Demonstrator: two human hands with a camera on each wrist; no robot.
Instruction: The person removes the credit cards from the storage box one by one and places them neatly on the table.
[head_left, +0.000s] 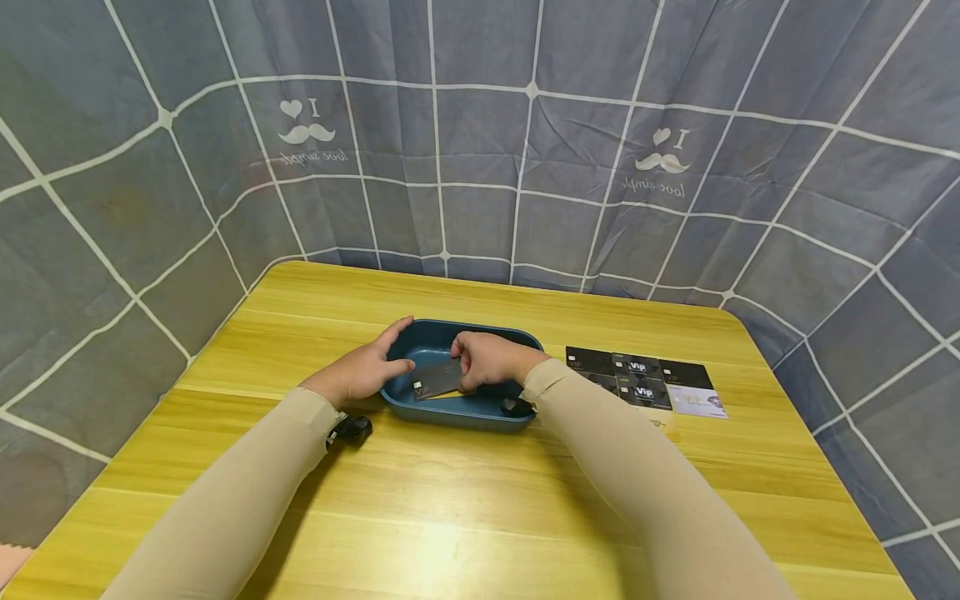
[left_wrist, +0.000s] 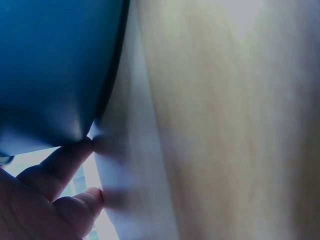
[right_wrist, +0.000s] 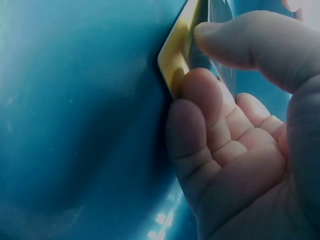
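A dark blue oval tray sits mid-table in the head view. My left hand rests against its left rim with straight fingers, the thumb reaching over the edge; in the left wrist view its fingertips touch the tray wall where it meets the table. My right hand is inside the tray and pinches a dark VIP card, which lies tilted over a yellow card. The right wrist view shows the thumb and fingers clamped on the yellow card and the dark card.
Several more cards, mostly black VIP ones and a white one, lie in rows on the wooden table right of the tray. A grey checked cloth walls in the table at the back and sides.
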